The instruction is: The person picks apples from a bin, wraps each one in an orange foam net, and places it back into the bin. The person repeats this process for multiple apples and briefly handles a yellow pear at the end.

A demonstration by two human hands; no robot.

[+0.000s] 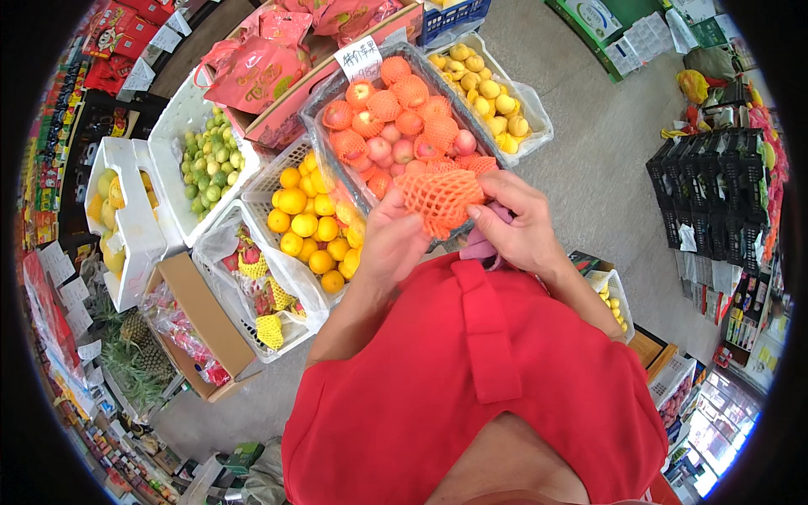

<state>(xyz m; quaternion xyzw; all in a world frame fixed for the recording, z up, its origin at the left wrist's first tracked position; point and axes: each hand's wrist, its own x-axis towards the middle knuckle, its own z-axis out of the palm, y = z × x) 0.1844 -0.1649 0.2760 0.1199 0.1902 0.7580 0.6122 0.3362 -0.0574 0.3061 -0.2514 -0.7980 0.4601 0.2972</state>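
Note:
An orange foam net sleeve (442, 192) is stretched between my two hands, over the near end of a crate of apples. My left hand (394, 237) pinches its left edge between thumb and fingers. On the opposite side, the thumb and forefinger of my right hand (521, 218) grip the net. A mauve cloth (483, 243) hangs beneath my right hand; whether that hand also holds it I cannot tell. Red apples (403, 151), many in similar orange sleeves, fill the lined crate (309, 110). Whether a fruit sits inside the held sleeve is unclear.
Left of the apples stand a crate of oranges (305, 224), a foam box of green citrus (211, 164) and dragon fruit (252, 262). Yellow fruit (483, 88) lies beyond to the right. Black stacked crates (707, 196) stand across the grey floor (587, 126).

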